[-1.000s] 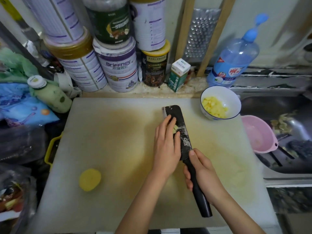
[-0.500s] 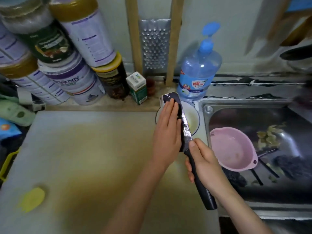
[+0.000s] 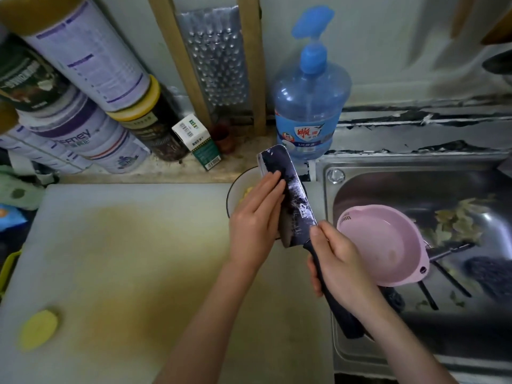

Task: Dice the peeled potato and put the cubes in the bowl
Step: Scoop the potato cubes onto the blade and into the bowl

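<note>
My right hand (image 3: 342, 261) grips the black handle of a dark cleaver (image 3: 288, 189), whose blade is tilted over the white bowl (image 3: 235, 189). My left hand (image 3: 256, 220) lies flat with straight fingers against the left face of the blade, above the bowl. A few yellow potato cubes (image 3: 248, 193) show in the bowl beside my fingers; most of the bowl is hidden by my hand and the blade. One peeled yellow potato piece (image 3: 38, 329) lies at the near left of the white cutting board (image 3: 124, 259).
A pink colander (image 3: 385, 245) sits in the steel sink (image 3: 415, 184) on the right, with peelings and a dark scrubber behind it. A blue soap bottle (image 3: 309, 106), a grater, a small green carton and stacked tins line the back wall.
Both hands carried the cleaver with cubes from the board's middle to the bowl at the back right. The view swung right, so the potato piece now sits further left.
</note>
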{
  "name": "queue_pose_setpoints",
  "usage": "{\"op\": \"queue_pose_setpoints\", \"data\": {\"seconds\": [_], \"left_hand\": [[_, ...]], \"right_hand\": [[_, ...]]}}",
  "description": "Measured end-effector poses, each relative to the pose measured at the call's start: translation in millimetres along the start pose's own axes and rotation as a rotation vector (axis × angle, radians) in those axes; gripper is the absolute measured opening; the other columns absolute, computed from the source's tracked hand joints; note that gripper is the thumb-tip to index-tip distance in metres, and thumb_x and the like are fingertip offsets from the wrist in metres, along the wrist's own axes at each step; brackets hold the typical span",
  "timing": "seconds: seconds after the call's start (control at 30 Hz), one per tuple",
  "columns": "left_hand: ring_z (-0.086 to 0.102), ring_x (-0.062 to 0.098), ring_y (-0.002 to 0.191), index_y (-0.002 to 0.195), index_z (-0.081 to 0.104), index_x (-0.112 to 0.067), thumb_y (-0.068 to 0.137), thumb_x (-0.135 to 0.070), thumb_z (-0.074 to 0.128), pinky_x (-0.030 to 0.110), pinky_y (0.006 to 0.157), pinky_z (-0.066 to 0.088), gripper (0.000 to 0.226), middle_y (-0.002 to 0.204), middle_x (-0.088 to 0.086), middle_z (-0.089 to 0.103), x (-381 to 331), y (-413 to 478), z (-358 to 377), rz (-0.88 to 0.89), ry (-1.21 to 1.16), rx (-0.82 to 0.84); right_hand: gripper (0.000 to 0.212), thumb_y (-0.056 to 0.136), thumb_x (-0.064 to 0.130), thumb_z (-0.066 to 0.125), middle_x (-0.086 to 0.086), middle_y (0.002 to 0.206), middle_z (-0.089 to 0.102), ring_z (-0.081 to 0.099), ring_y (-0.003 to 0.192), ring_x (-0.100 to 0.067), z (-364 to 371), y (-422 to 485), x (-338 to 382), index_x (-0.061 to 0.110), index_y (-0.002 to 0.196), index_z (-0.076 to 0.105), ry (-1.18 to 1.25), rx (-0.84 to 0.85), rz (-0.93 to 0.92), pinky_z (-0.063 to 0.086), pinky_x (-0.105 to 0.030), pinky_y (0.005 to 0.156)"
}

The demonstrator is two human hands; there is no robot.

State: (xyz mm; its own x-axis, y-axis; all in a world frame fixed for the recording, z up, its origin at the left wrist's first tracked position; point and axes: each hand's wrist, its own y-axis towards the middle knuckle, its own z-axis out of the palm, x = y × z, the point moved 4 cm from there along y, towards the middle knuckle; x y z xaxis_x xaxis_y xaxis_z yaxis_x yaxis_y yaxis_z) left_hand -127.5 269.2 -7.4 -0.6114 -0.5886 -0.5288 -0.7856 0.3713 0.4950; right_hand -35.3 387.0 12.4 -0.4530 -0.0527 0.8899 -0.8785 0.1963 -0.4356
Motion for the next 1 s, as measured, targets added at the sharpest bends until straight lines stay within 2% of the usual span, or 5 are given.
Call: {"op": "queue_pose_setpoints", "data": {"seconds": [0.23,0.47,0.6,0.87,1.0], "left_hand": [[0.064,0.023,0.108,0.108,0.072,-0.003,0.092,-0.009,0.060,0.039,0.091,0.053,0.021,0.113,0.009,0.070,12.5,-11.4,-11.6,-0.050,0.188,0.038],[0.057,0.027,0.119,0.118,0.067,-0.004,0.094,-0.015,0.054,0.039,0.100,0.046,0.029,0.129,0.010,0.061,10.2,-31.5,-36.7,-0.105,0.253,0.101],[0.054,0.027,0.121,0.131,0.057,-0.006,0.091,-0.016,0.054,0.039,0.101,0.045,0.042,0.136,0.011,0.055,24.5,-60.8,-71.6,-0.281,0.287,0.119],[0.057,0.039,0.105,0.126,0.060,-0.004,0.087,-0.012,0.062,0.043,0.084,0.050,0.039,0.123,0.019,0.056,95.4,-161.8,-156.6,-0.726,0.454,0.072],[0.054,0.041,0.107,0.126,0.060,-0.004,0.085,-0.014,0.068,0.047,0.085,0.049,0.043,0.118,0.021,0.055,130.7,-198.5,-179.5,-0.889,0.461,0.118]], "right_hand": [[0.033,0.101,0.029,0.037,-0.009,0.054,0.045,0.041,0.040,-0.022,-8.7,4.7,-2.7,0.022,0.068,0.039,0.014,-0.008,0.003,0.038,-0.031,0.041],[0.033,0.101,0.030,0.037,-0.012,0.056,0.045,0.042,0.042,-0.024,-8.7,-6.0,-0.3,0.020,0.070,0.037,-0.001,0.005,-0.025,0.039,-0.033,0.042],[0.034,0.100,0.030,0.037,-0.013,0.054,0.048,0.045,0.040,-0.024,-1.5,-16.2,1.7,0.024,0.067,0.038,-0.043,0.016,-0.064,0.040,-0.032,0.043],[0.036,0.100,0.031,0.039,-0.009,0.052,0.047,0.045,0.038,-0.021,56.0,-41.5,2.2,0.028,0.065,0.041,-0.139,0.144,-0.113,0.038,-0.028,0.041],[0.032,0.101,0.030,0.038,-0.013,0.053,0.047,0.045,0.039,-0.021,105.3,-45.7,-4.3,0.023,0.070,0.042,-0.218,0.241,-0.119,0.039,-0.026,0.041]]}}
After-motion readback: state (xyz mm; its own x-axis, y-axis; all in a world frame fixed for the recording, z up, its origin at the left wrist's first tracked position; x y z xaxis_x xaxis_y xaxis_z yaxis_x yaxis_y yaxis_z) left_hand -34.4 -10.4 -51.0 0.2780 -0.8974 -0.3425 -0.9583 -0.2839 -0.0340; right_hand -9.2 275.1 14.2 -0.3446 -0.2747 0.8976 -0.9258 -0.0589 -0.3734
